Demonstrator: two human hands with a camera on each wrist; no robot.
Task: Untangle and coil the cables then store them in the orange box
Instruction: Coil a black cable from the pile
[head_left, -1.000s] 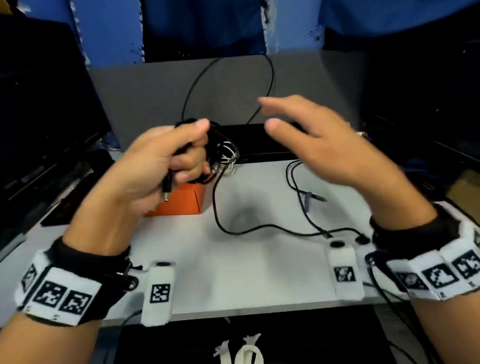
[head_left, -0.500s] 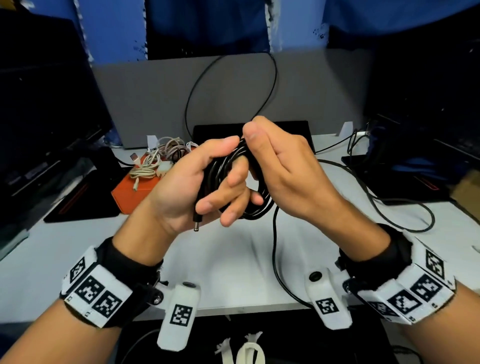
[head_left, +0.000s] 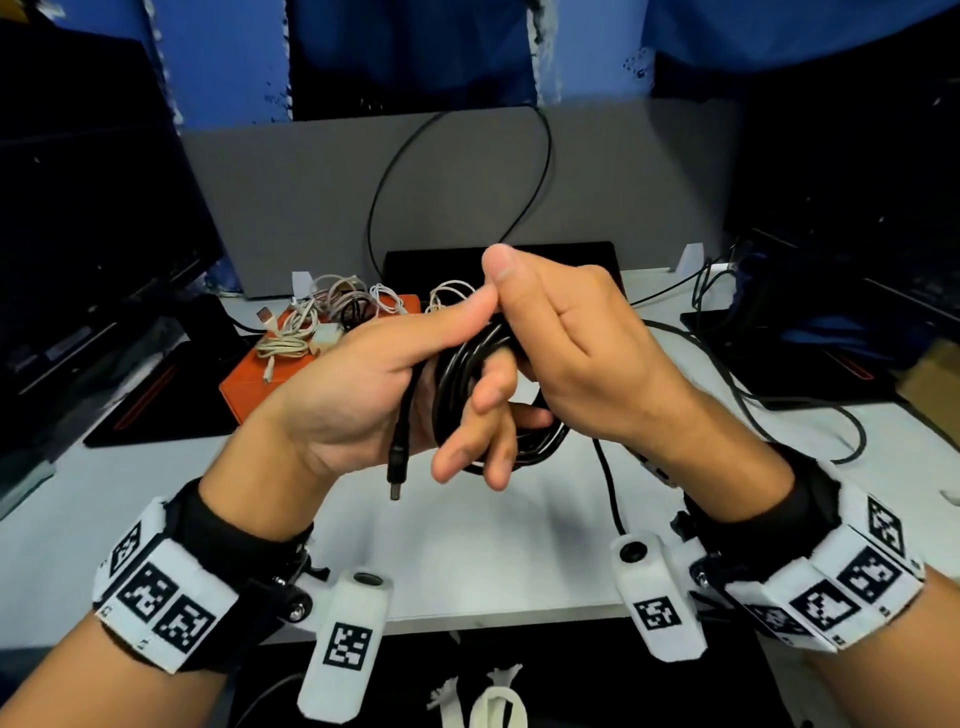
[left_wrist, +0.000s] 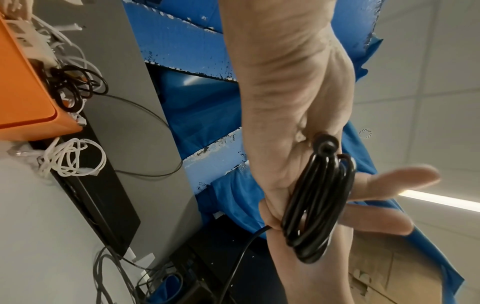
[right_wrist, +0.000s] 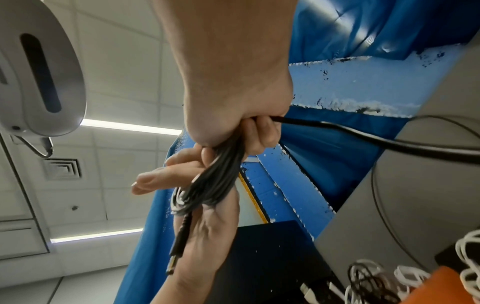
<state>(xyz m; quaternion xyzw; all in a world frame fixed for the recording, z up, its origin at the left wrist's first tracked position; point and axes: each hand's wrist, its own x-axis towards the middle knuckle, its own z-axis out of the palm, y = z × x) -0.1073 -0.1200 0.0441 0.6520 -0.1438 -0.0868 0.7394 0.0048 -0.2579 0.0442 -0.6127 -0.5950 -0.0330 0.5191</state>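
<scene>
A black cable coil (head_left: 467, 374) hangs round the fingers of my left hand (head_left: 488, 389) above the white table. The left thumb lies over the coil's top, and the plug end (head_left: 396, 467) hangs down along the palm. My right hand (head_left: 561, 343) grips the cable at the top of the coil (right_wrist: 215, 181), thumb against the left thumb. The loose tail (head_left: 608, 483) drops from it to the table. In the left wrist view the coil (left_wrist: 317, 205) crosses the palm with the fingers stretched past it. The orange box (head_left: 249, 384) stands behind my left hand.
Several pale and white cables (head_left: 322, 317) lie piled on the orange box, and another white bundle (head_left: 452, 293) sits beside it. A black pad (head_left: 597, 254) lies behind the hands. More black cables (head_left: 810, 415) trail on the right. Dark monitors flank the table.
My right hand came in from open air onto the coil and now grips the cable there. Both hands moved nearer to me, uncovering the box. The left fingers have loosened.
</scene>
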